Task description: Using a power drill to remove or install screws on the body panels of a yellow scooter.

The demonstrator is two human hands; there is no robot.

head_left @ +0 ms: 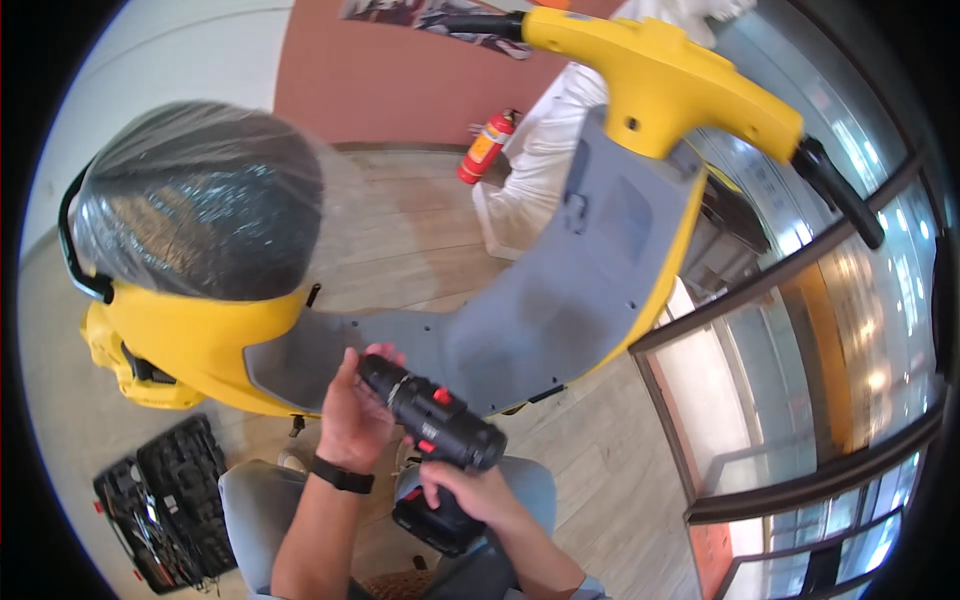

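A black cordless drill (pixel 425 410) with red buttons is held over my lap, its chuck pointing up and to the left. My right hand (pixel 465 488) is closed around the drill's grip, above the black battery. Beside the chuck is my left hand (pixel 360 415), wearing a black wristband. Its thumb stands apart and its fingers pass partly behind the chuck; whether they touch it, I cannot tell. Just beyond the drill stands a yellow scooter (pixel 190 345) with a grey footboard (pixel 480 340) and a dark seat (pixel 200 205) wrapped in clear plastic.
An open black tool case (pixel 170 500) lies on the floor at the lower left. A red fire extinguisher (pixel 488 146) stands by the far wall, next to white cloth (pixel 545 150). Yellow handlebars (pixel 665 75) reach across the upper right. Framed glass panels (pixel 800 370) line the right side.
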